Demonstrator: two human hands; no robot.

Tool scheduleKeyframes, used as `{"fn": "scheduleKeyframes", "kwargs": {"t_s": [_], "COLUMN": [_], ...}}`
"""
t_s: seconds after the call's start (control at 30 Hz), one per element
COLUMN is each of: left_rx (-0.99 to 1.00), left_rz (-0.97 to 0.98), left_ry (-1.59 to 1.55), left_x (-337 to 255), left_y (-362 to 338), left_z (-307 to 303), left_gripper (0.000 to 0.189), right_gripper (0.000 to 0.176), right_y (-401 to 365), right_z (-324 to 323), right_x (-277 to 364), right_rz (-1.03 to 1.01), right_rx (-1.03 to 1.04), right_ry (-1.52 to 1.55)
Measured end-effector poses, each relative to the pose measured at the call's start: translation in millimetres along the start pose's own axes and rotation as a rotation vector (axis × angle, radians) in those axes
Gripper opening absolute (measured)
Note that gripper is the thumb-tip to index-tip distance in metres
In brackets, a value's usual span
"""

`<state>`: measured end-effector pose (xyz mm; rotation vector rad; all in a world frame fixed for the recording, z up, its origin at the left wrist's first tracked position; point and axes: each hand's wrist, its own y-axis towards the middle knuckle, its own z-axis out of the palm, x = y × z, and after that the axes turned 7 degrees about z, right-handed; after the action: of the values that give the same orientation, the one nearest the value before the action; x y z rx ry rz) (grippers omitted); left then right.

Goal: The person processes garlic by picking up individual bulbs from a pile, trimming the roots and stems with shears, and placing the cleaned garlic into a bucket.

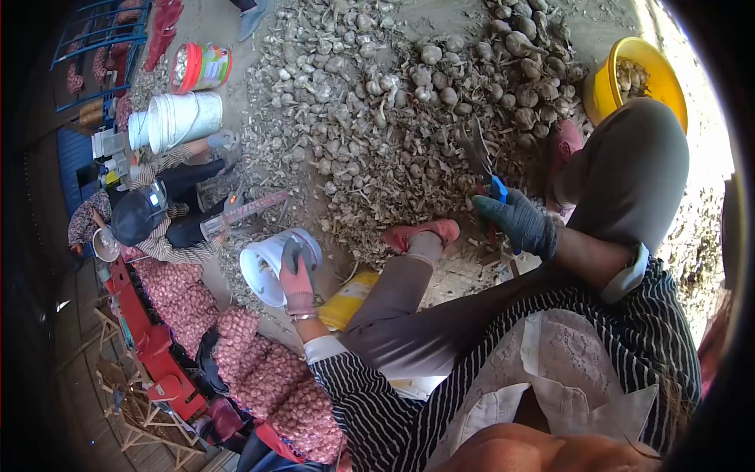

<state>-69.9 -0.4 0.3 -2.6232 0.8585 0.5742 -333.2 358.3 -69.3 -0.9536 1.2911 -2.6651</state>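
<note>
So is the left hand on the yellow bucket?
No, the left hand grips the rim of a white bucket; the yellow bucket sits beyond the garlic pile.

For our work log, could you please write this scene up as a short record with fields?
Setting: ground covered by a garlic pile
Left hand: pink-and-grey glove, grips the rim of a white bucket
Right hand: dark glove, holds shears with blue handles at the edge of the pile
Nearby: yellow basin with garlic inside, pink mesh sacks of garlic, another person seated at the left
</note>
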Motion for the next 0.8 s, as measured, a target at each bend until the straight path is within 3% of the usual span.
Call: {"fn": "scheduleKeyframes", "kwargs": {"t_s": [0.1,0.13,0.2,0.3,0.33,0.4,0.53,0.6,0.63,0.67,0.73,0.8], "left_rx": [0.171,0.219,0.267,0.212,0.077,0.123,0.179,0.128,0.007,0.000,-0.024,0.003], "left_rz": [0.200,0.218,0.148,0.309,0.280,0.096,0.009,0.046,0.191,0.191,0.243,-0.112], "left_ry": [-0.227,-0.253,-0.477,-0.096,0.082,0.183,0.419,0.271,0.061,0.068,-0.698,-0.996], "left_x": [-42.6,-79.1,-86.4,-166.7,-174.1,-190.4,-199.0,-180.0,-136.4,-126.2,-113.4,-110.0], "left_y": [95.0,116.2,181.5,229.2,246.6,261.7,259.0,261.4,272.7,266.5,231.3,184.1], "left_z": [93.9,123.1,203.3,259.6,286.8,317.7,330.6,329.7,350.9,349.6,335.1,304.3], "left_gripper": [0.038,0.041,0.044,0.062,0.060,0.058,0.056,0.057,0.045,0.045,0.033,0.026], "right_gripper": [0.030,0.030,0.031,0.039,0.042,0.046,0.046,0.045,0.045,0.045,0.044,0.042], "right_y": [10.7,6.0,10.6,13.8,15.3,18.2,20.1,18.7,18.6,19.1,20.1,20.0], "right_z": [-0.2,0.5,-1.0,-10.7,-14.4,-17.4,-18.5,-18.9,-19.4,-20.6,-20.9,-20.7], "right_x": [2.1,2.5,4.1,-1.3,-4.8,-12.5,-9.2,-9.3,-11.0,-13.7,-17.4,-19.0], "right_rz": [-0.019,-0.025,-0.002,0.025,0.028,0.013,-0.038,-0.014,-0.015,-0.036,-0.067,-0.126], "right_rx": [-0.034,-0.056,-0.067,-0.100,-0.116,-0.135,-0.204,-0.175,-0.168,-0.173,-0.171,-0.187], "right_ry": [-0.018,-0.019,0.049,0.026,0.001,0.036,0.021,-0.062,-0.059,-0.131,-0.200,-0.328]}}
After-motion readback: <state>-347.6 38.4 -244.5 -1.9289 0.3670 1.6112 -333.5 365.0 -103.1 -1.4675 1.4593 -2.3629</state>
